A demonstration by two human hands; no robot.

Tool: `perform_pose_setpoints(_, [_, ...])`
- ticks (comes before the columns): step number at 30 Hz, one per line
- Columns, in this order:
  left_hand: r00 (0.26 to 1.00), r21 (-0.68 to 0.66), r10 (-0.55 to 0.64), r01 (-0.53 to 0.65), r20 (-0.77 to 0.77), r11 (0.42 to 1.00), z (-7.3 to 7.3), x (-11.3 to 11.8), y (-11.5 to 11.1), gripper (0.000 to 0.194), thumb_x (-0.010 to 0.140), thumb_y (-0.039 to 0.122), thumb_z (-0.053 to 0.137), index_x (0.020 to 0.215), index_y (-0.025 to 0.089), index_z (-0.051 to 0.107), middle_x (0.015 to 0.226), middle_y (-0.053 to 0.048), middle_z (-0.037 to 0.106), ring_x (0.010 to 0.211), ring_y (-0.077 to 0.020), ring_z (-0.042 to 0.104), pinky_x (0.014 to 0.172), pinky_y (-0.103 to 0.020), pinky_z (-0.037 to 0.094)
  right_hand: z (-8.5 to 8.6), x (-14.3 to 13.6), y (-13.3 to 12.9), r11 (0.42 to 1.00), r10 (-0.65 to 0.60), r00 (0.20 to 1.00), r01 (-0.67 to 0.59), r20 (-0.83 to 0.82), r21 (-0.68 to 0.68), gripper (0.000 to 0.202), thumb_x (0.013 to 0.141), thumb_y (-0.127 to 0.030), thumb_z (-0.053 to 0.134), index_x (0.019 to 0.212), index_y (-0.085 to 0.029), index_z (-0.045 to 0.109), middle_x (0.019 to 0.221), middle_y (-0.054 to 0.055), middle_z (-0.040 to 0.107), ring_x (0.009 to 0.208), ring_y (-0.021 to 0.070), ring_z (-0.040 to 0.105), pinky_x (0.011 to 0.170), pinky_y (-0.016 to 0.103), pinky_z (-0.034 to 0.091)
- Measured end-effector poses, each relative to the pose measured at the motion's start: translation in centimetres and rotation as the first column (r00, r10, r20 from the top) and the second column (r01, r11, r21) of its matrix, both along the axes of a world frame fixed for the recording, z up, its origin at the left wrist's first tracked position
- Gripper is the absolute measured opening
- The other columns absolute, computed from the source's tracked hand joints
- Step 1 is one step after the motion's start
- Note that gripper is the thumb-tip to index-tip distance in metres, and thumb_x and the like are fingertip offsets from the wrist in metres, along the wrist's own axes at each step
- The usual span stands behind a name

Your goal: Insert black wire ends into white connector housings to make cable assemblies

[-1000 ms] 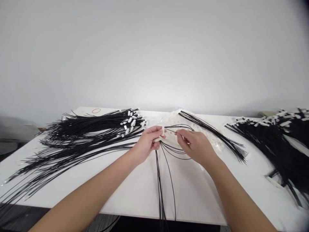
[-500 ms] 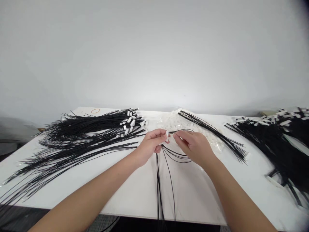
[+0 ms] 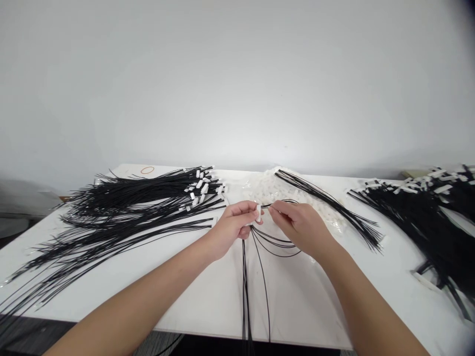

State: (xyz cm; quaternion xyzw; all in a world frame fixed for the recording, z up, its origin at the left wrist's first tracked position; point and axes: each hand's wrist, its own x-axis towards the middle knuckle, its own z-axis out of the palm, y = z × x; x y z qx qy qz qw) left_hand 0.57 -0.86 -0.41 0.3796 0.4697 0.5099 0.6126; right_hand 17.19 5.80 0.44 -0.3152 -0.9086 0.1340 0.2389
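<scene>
Left hand (image 3: 237, 222) pinches one white connector housing (image 3: 259, 212); right hand (image 3: 295, 222) pinches thin black wire (image 3: 266, 205) just beside it.

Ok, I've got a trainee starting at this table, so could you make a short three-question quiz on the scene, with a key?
1. Which hand holds a white connector?
2. True or false: the orange band lies near the back edge of the table.
3. What lies partly under the thin bundle? A, the left pile; B, a clear bag; C, the orange band.

Key: 1. The left hand. 2. True. 3. B.
</scene>
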Motion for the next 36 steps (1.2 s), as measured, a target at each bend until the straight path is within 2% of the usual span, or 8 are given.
perform_pose_setpoints(25, [0.999,-0.019,-0.030,0.031,0.038,0.999,-0.18,-0.16,-0.07,0.018,0.076,0.031,0.056,0.082,0.015,0.056,0.076,-0.001,0.052,0.045,0.0007,0.027,0.047,-0.019,0.016,0.05,-0.27,-0.16,1.000,-0.022,0.996,0.024,0.091,-0.014,0.026,0.087,-0.031,0.033,0.064,-0.017,0.029,0.049,-0.005,0.027,0.049,0.0053,0.021,0.046,0.019,0.014])
perform_pose_setpoints(32, [0.995,-0.055,-0.032,0.038,0.099,0.998,-0.28,-0.04,-0.02,0.017,0.075,0.030,0.057,0.080,0.014,0.055,0.076,-0.001,0.051,0.045,0.0007,0.027,0.046,-0.019,0.016,-0.16,-0.26,-0.17,0.998,-0.017,0.995,0.012,0.094,0.054,0.024,0.086,-0.028,0.034,0.064,-0.017,0.032,0.049,-0.005,0.030,0.048,0.0048,0.021,0.045,0.018,0.014])
perform_pose_setpoints(36, [0.990,-0.093,-0.009,0.022,0.144,0.995,-0.15,-0.03,0.09,0.018,0.074,0.031,0.058,0.084,0.016,0.055,0.076,-0.001,0.051,0.044,0.0005,0.028,0.046,-0.018,0.017,-0.73,-0.58,-0.37,0.980,-0.071,0.997,0.063,0.041,0.186,0.022,0.086,-0.029,0.036,0.069,-0.018,0.043,0.051,-0.005,0.039,0.045,0.0042,0.025,0.044,0.018,0.016])
